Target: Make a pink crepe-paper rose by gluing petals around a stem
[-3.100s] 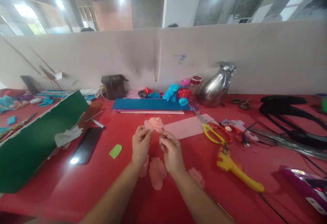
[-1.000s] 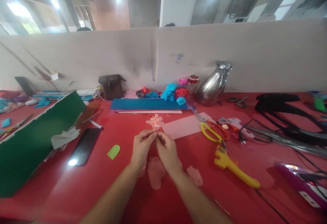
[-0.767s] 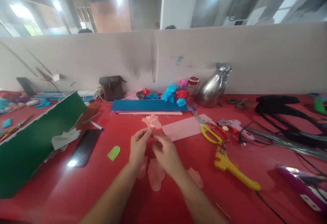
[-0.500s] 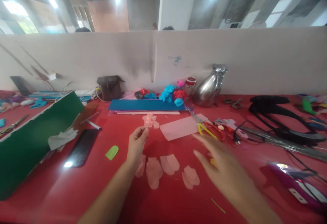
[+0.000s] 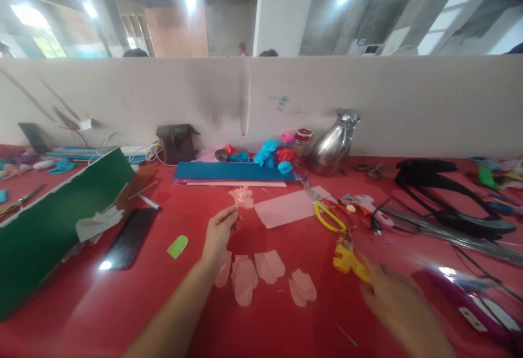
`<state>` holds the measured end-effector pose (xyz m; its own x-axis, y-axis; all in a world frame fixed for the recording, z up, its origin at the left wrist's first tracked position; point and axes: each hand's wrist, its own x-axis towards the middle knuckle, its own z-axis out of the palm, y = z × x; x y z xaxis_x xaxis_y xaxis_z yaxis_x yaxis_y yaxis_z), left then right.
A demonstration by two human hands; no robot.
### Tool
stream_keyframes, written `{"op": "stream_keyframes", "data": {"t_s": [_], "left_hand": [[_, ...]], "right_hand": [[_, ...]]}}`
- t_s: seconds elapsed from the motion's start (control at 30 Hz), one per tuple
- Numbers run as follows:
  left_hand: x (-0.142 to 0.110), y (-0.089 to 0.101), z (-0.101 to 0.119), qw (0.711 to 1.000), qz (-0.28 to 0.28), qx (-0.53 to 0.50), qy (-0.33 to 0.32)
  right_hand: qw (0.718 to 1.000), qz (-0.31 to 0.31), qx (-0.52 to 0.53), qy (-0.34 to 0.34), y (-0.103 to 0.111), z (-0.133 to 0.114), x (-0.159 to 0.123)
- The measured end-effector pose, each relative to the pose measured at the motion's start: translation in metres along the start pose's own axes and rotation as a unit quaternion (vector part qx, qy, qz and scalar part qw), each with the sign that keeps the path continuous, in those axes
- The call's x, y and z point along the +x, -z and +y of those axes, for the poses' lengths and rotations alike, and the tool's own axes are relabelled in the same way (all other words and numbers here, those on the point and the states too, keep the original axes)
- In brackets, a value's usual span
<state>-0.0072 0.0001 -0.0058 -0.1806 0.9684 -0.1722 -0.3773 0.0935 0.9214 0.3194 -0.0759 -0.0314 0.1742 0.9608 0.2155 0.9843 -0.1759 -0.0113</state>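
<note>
Between the pinched fingertips of my left hand (image 5: 223,230) is a pink paper flower (image 5: 242,196), its petals spread above them. My right hand (image 5: 392,298), partly blurred, has its fingers closed around the end of a yellow glue gun (image 5: 347,257) at the right. Several loose pink paper petals lie in small groups nearer me; one petal group (image 5: 244,280) is just right of my left forearm, another petal stack (image 5: 302,287) farther right. A rectangular pink paper sheet (image 5: 286,208) rests beyond them, beside yellow-handled scissors (image 5: 330,217).
A green petal-shaped piece (image 5: 177,247) and a phone (image 5: 129,238) lie left, by an upright green board (image 5: 69,232). At the back stand blue paper (image 5: 229,171), blue and red flowers (image 5: 267,153) and a metal jug (image 5: 333,145). A purple-and-white device (image 5: 469,298) lies right.
My right hand has moved right and down from above the yellow glue gun to its near end, and its fingers have closed there. My left hand keeps the flower in nearly the same place.
</note>
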Motion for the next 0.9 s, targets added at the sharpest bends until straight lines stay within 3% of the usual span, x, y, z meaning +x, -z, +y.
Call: {"op": "stream_keyframes", "data": {"t_s": [0.13,0.27,0.37,0.47,0.6,0.73,0.9], "left_hand": [[-0.001,-0.001,0.002,0.999,-0.016,0.007,0.031],[-0.003,-0.001,0.0,0.998,-0.043,0.015,0.047],[-0.005,-0.002,-0.003,0.997,-0.055,0.028,0.044],[-0.007,-0.005,-0.007,0.996,-0.061,0.043,0.037],[-0.01,-0.008,-0.01,0.995,-0.072,0.055,0.036],[-0.012,-0.009,-0.012,0.993,-0.089,0.062,0.041],[-0.013,-0.01,-0.012,0.993,-0.09,0.069,0.042]], "right_hand": [[0.998,-0.051,-0.018,-0.015,0.005,-0.006,0.005],[0.996,0.055,0.064,-0.014,0.024,-0.022,0.001],[0.97,0.111,0.213,0.035,0.04,-0.045,-0.005],[0.933,0.06,0.345,0.076,0.051,-0.077,-0.01],[0.895,-0.014,0.422,0.144,0.057,-0.115,-0.014],[0.888,-0.039,0.426,0.166,0.053,-0.132,-0.011],[0.899,-0.062,0.401,0.161,0.04,-0.132,-0.006]]}}
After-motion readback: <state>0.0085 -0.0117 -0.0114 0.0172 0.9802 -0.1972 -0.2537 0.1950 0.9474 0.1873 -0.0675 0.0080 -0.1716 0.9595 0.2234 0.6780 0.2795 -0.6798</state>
